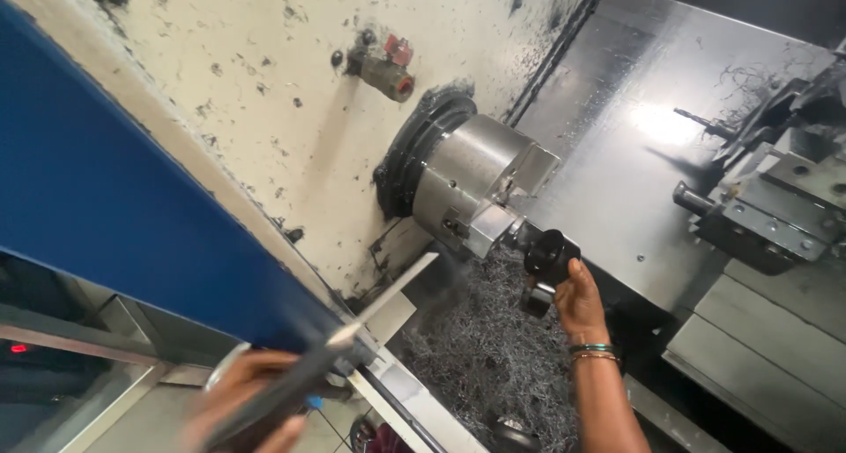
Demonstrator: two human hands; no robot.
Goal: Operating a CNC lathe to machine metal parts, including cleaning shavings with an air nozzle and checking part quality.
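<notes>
The right hand (577, 296) is closed around a dark round part (550, 255), just in front of the steel chuck (480, 184) and above the metal shavings (493, 352). The left hand (251, 400), blurred, seems to grip a long air gun (352, 330) pointing toward the chuck

The right hand (577, 299) is raised well forward at the end of an outstretched arm, the forearm rising from the bottom edge of the view and leaning slightly left. Its back faces the camera; the fingers curl up and away, closed around something dark at their tips. Thin bangles ring the wrist. The left hand (251, 400) sits low and near the body at the lower left, blurred. Its fingers are wrapped in a closed grip, knuckles turned upward, the wrist out of view.
</notes>
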